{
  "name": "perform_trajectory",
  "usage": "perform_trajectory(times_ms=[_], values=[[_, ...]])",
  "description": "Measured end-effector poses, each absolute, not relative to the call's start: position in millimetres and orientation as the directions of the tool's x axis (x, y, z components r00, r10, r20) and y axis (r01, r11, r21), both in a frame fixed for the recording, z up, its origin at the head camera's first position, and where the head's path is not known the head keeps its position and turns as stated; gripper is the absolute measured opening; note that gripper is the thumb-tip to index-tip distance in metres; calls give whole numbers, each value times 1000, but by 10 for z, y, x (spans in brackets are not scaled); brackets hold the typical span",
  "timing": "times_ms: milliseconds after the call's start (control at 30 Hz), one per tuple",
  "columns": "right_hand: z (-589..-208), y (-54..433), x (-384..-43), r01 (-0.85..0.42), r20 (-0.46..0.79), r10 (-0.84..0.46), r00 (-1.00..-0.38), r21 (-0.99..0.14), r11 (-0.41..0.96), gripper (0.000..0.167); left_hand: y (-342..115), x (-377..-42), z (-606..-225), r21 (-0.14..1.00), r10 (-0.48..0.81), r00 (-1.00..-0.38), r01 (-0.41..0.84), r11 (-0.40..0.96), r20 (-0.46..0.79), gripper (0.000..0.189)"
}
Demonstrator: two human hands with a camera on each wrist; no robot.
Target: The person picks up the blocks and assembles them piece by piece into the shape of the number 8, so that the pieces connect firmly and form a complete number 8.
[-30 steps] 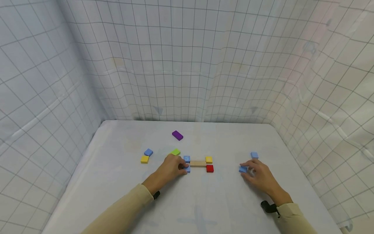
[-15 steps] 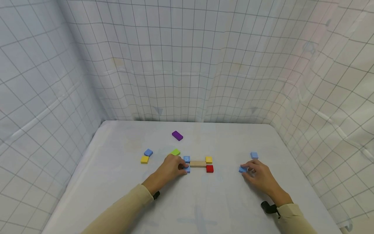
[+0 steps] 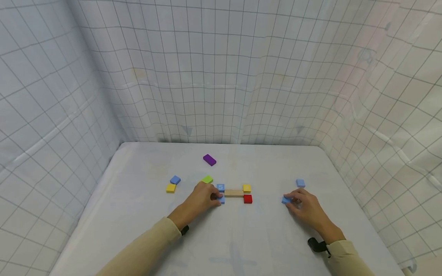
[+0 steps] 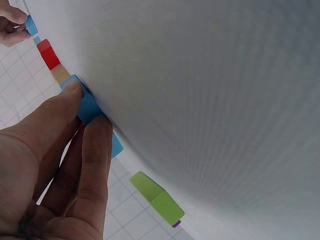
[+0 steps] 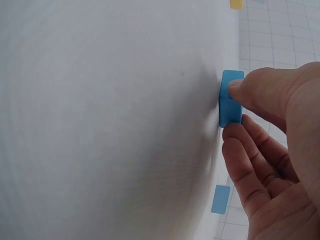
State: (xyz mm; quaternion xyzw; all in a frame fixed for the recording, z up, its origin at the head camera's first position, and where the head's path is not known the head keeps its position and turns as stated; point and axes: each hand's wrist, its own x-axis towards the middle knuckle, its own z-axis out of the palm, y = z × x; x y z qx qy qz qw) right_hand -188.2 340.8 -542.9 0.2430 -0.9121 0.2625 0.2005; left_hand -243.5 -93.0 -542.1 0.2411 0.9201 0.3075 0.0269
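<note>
My left hand pinches a small flat blue block between thumb and fingers on the white table. Behind that block sits another blue block marked 5. A plain wooden strip runs from these two toward a yellow block and a red block on its right. Farther right, my right hand holds a blue block by its edges, thumb on one side and fingers on the other. A second blue block lies just beyond that hand.
A green block lies right behind my left hand, and a purple block farther back. To the left are a blue block and a yellow block, close together. Gridded white curtains enclose the table's back and sides.
My right fingertips have drawn slightly closer together on their blue block, which has shifted a little to the left. The left hand stays in place.
</note>
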Motion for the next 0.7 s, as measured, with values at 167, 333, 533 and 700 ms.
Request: perform_trajectory(times_ms=[167, 333, 533, 700], values=[[-5434, 3372, -1880, -568, 504, -343, -793, -409, 714, 35, -951, -2532, -5604, 559, 456, -885, 425, 712, 92, 29], [-5419, 3323, -1871, -582, 500, -353, -790, -436, 686, 34, -943, -2479, -5521, 559, 463, -880, 437, 705, 105, 28], [-5392, 3266, -1849, -572, 470, -360, -806, -464, 677, 32, -937, -2491, -5550, 577, 461, -883, 424, 698, 91, 29], [-5386, 3212, -1866, -584, 473, -371, -799, -468, 663, 32, -960, -2564, -5655, 580, 458, -886, 412, 702, 76, 28]])
